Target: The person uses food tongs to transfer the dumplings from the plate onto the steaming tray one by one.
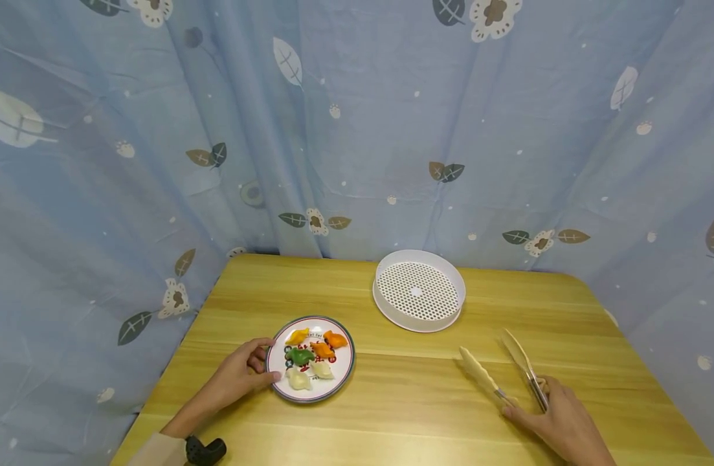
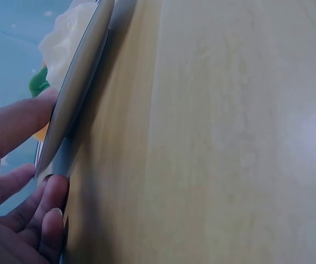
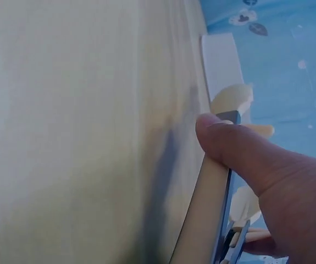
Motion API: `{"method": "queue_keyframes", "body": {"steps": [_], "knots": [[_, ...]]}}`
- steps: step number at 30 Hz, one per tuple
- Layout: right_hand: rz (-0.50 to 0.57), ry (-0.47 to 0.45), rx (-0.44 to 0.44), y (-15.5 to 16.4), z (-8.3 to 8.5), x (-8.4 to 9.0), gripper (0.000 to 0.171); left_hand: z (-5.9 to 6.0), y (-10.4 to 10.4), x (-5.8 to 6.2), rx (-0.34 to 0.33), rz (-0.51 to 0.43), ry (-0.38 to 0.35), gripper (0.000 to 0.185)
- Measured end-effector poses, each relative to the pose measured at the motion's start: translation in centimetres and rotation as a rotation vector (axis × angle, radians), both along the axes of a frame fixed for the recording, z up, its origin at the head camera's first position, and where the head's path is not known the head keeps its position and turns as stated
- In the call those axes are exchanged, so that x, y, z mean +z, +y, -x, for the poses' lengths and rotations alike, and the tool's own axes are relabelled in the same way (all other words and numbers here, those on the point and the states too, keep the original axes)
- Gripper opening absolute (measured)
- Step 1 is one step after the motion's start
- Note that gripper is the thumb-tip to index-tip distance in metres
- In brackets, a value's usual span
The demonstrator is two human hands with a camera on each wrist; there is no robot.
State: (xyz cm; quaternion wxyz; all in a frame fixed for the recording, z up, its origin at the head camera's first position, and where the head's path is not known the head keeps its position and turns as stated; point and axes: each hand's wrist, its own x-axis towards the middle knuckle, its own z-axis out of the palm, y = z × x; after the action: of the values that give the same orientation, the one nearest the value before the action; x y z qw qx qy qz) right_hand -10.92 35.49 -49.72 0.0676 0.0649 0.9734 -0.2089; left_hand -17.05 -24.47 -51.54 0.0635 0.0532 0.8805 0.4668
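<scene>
My left hand (image 1: pixel 233 377) grips the left edge of a round white plate (image 1: pixel 341 370) with a dark rim and printed lettering. In the left wrist view, the thumb lies over the rim of the plate (image 2: pixel 81 77) and other fingers are at its underside. Several small dumplings, yellow, orange, green and white, lie spread on the plate. At the right, my right hand (image 1: pixel 563 417) holds a pair of tongs (image 1: pixel 479 370) with cream tips and metal parts. The tongs' arms are spread apart, with nothing between them. The right wrist view shows the thumb pressed along one arm.
A round white basket (image 1: pixel 415 321) with a perforated bottom stands at the back of the wooden table (image 1: pixel 391 414), between plate and tongs. Behind the table and along its sides hangs a blue patterned curtain (image 1: pixel 368 129).
</scene>
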Motion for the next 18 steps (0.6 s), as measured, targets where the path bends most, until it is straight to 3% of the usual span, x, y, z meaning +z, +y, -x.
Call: {"method": "queue_keyframes", "body": {"steps": [11,18], "knots": [[0.088,0.055,-0.023,-0.9,0.6,1.5,0.103,0.1,-0.6,-0.2,-0.036,-0.08,-0.053,0.073],[0.051,0.149,-0.022,-1.6,0.5,1.7,0.103,0.0,-0.7,-0.4,-0.029,-0.077,-0.048,0.076]]}}
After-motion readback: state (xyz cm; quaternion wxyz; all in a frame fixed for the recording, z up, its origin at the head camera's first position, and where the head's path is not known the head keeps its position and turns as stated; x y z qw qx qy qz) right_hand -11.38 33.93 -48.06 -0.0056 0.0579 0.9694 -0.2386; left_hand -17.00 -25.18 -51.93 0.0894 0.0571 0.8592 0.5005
